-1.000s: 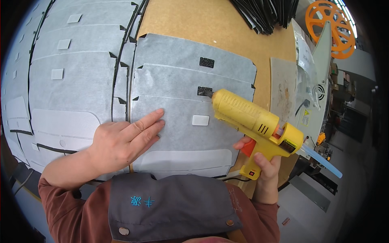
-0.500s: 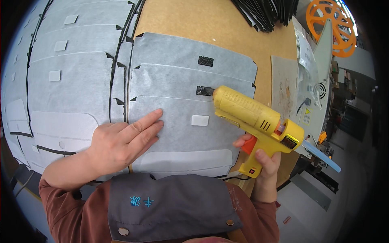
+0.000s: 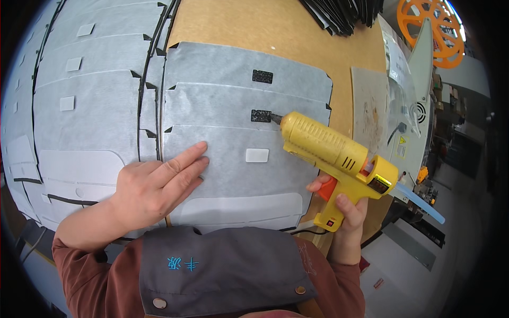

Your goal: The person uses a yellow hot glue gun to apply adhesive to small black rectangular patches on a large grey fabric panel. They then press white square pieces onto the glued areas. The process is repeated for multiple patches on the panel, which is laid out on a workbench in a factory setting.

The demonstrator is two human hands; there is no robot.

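- On the far left I saw a spread of overlapping grey fabric sheets (image 3: 95,100), matte and felt-like, each with a small pale rectangular patch and dark trimmed edges; nothing there had shifted over the last second.
- My left hand (image 3: 154,185) lay flat, fingers stretched out and together, pressing on the nearest grey panel (image 3: 228,175); it grasped nothing, only held the sheet down, and it had stayed in the same spot.
- That panel sat in the middle of the brown fibreboard table (image 3: 249,26), topmost of a short stepped stack. It was soft and fibrous, with a smooth white patch (image 3: 257,155) and a rounded lighter flap along its near edge.
- Above it, two black, rough-textured patches (image 3: 262,76) showed on the sheets behind.
- The yellow glue gun (image 3: 334,153) had crept forward and to the left since a second before: I judged its metal nozzle now touched the lower black patch (image 3: 260,115), which suggested gluing was at hand there.
- My right hand (image 3: 342,204) was clenched round the gun's grip, one finger resting on the orange trigger; I could not tell whether the trigger was pressed.
- A translucent glue stick (image 3: 421,204) stuck out behind the ribbed hard-plastic body.
- At far right stood an orange spoked reel (image 3: 424,26).
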